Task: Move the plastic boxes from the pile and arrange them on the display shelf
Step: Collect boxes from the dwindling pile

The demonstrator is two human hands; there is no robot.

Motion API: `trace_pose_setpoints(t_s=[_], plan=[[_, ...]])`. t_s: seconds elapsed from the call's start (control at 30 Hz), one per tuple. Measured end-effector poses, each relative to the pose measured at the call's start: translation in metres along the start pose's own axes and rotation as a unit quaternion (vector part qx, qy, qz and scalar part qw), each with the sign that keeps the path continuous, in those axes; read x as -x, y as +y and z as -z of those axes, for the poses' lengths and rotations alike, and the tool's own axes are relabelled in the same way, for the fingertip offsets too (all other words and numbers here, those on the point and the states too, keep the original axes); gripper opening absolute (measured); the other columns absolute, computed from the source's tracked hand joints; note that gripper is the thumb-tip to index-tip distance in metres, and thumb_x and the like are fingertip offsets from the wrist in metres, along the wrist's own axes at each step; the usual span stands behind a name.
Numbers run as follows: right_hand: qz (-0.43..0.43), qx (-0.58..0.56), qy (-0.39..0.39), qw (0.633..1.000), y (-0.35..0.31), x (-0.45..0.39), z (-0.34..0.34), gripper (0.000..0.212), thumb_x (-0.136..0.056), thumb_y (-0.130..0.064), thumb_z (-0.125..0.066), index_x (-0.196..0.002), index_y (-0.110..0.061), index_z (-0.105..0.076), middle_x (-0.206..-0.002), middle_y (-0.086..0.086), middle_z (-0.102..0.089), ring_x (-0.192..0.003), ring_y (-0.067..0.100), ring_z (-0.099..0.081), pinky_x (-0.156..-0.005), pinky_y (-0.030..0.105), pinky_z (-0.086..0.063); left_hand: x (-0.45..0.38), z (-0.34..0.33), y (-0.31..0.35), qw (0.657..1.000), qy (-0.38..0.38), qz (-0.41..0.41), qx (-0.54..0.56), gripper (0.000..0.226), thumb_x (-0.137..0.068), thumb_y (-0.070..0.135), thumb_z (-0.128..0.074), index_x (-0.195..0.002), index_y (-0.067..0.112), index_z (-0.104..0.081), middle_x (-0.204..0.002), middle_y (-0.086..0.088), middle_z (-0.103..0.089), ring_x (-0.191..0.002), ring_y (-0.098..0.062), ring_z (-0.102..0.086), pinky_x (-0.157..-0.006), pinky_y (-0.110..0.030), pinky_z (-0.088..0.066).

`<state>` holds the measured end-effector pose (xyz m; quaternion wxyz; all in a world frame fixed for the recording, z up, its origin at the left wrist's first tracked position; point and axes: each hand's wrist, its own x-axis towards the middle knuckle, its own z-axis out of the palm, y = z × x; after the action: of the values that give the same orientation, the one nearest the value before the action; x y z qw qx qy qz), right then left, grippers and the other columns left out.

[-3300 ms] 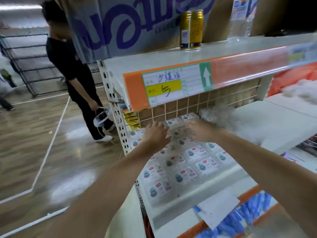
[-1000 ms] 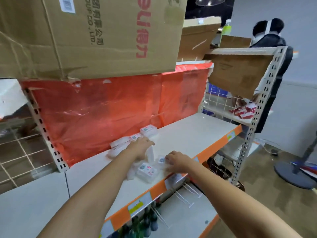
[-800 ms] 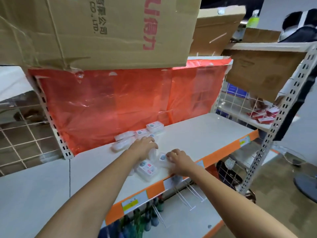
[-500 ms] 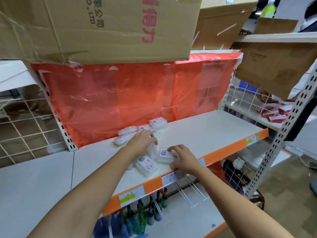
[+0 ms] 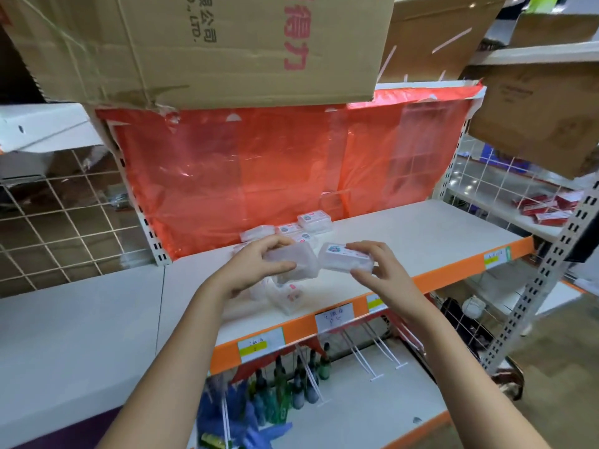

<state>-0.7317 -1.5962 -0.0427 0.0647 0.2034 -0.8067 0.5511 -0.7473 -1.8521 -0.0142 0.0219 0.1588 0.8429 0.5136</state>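
Observation:
My left hand grips a clear plastic box lifted above the white shelf. My right hand holds a second clear box with a printed label on top, beside the first. Under them a small pile of boxes lies near the shelf's front edge. Several more boxes lie at the back of the shelf against the red plastic sheet.
A big cardboard box hangs over the shelf from above. The shelf front is an orange strip with price tags. Below it hang bare hooks and small bottles. A wire grid is at left. Red packets lie on the neighbouring right rack.
Earlier both hands were at a shelf full of boxes, then pressed on the pile here. Now each hand has lifted one box off the pile.

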Motion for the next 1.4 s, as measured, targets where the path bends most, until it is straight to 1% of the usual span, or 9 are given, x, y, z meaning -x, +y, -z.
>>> trace_pose_setpoints(t_s=[0.07,0.17,0.37,0.5,0.7,0.83,1.03,1.27,1.4], plan=[[0.001,-0.028,0.001,1.000,-0.006,0.008,0.000,0.037,-0.078,-0.027,-0.056,-0.113,-0.038,-0.056,-0.122,-0.012,-0.047,-0.109,-0.004,-0.050,-0.085,0.013,-0.044,0.013,-0.004,0.001,0.999,0.011,0.011,0.044,0.031,-0.086,0.021,-0.068,-0.112,0.035,-0.060,-0.125,0.018,-0.056,-0.113,-0.001,-0.053,-0.080,-0.015,-0.047],[0.005,-0.062,-0.010,0.998,-0.008,0.019,0.000,0.041,-0.076,-0.022,-0.059,-0.116,-0.030,-0.059,-0.123,-0.011,-0.048,-0.111,0.000,-0.051,-0.081,0.015,-0.046,0.034,-0.013,0.004,0.997,0.052,0.005,0.060,0.031,-0.088,0.023,-0.065,-0.113,0.040,-0.059,-0.123,0.027,-0.051,-0.103,0.017,-0.049,-0.078,-0.009,-0.044],[0.027,-0.111,-0.048,0.992,-0.004,0.033,-0.004,0.043,-0.075,-0.012,-0.065,-0.117,-0.024,-0.062,-0.127,-0.013,-0.049,-0.124,0.006,-0.046,-0.091,0.022,-0.046,0.066,-0.026,0.004,0.986,0.146,0.007,0.075,0.017,-0.085,0.017,-0.068,-0.098,0.026,-0.060,-0.104,0.020,-0.058,-0.087,0.021,-0.051,-0.073,0.000,-0.038],[0.034,-0.115,-0.070,0.990,-0.004,0.035,-0.010,0.045,-0.075,-0.012,-0.066,-0.118,-0.024,-0.062,-0.128,-0.014,-0.048,-0.125,0.004,-0.045,-0.091,0.018,-0.045,0.080,-0.030,0.004,0.979,0.177,0.035,0.098,0.022,-0.086,0.018,-0.066,-0.106,0.026,-0.063,-0.108,0.026,-0.058,-0.086,0.027,-0.051,-0.068,0.003,-0.039],[0.028,-0.129,-0.065,0.989,-0.002,0.036,-0.015,0.046,-0.073,-0.012,-0.068,-0.117,-0.026,-0.062,-0.129,-0.013,-0.048,-0.125,0.004,-0.046,-0.088,0.019,-0.047,0.095,-0.025,-0.003,0.982,0.065,0.088,0.153,0.059,-0.067,0.013,-0.082,-0.116,0.027,-0.052,-0.122,0.005,-0.054,-0.095,0.000,-0.062,-0.075,-0.014,-0.049],[0.021,-0.136,-0.058,0.989,-0.001,0.038,-0.017,0.046,-0.073,-0.012,-0.068,-0.116,-0.027,-0.062,-0.129,-0.014,-0.048,-0.124,0.003,-0.046,-0.087,0.021,-0.049,0.099,-0.029,-0.008,0.982,0.024,0.100,0.161,0.073,-0.053,0.028,-0.083,-0.115,0.030,-0.045,-0.122,-0.001,-0.047,-0.103,-0.012,-0.058,-0.085,-0.024,-0.051],[0.010,-0.152,-0.043,0.987,0.005,0.041,-0.024,0.046,-0.072,-0.011,-0.068,-0.110,-0.036,-0.066,-0.129,-0.013,-0.048,-0.123,0.004,-0.047,-0.085,0.023,-0.051,0.097,-0.039,-0.014,0.963,0.100,0.106,0.227,0.049,-0.052,0.041,-0.080,-0.095,0.040,-0.056,-0.126,-0.006,-0.047,-0.118,-0.030,-0.050,-0.103,-0.050,-0.041],[-0.007,-0.158,-0.022,0.987,0.009,0.046,-0.031,0.045,-0.070,-0.011,-0.067,-0.109,-0.035,-0.066,-0.130,-0.011,-0.048,-0.121,0.001,-0.048,-0.084,0.020,-0.050,0.103,-0.042,-0.017,0.923,0.087,0.139,0.348,0.059,-0.066,0.007,-0.073,-0.122,0.013,-0.057,-0.120,-0.002,-0.058,-0.097,-0.009,-0.064,-0.086,-0.023,-0.053],[-0.011,-0.139,-0.028,0.990,0.009,0.047,-0.032,0.046,-0.070,-0.012,-0.068,-0.111,-0.033,-0.065,-0.130,-0.012,-0.048,-0.121,0.000,-0.048,-0.085,0.018,-0.049,0.107,-0.039,-0.021,0.916,0.101,0.135,0.364,0.049,-0.076,0.004,-0.063,-0.124,0.008,-0.056,-0.110,-0.005,-0.063,-0.084,-0.014,-0.069,-0.081,-0.025,-0.057]])
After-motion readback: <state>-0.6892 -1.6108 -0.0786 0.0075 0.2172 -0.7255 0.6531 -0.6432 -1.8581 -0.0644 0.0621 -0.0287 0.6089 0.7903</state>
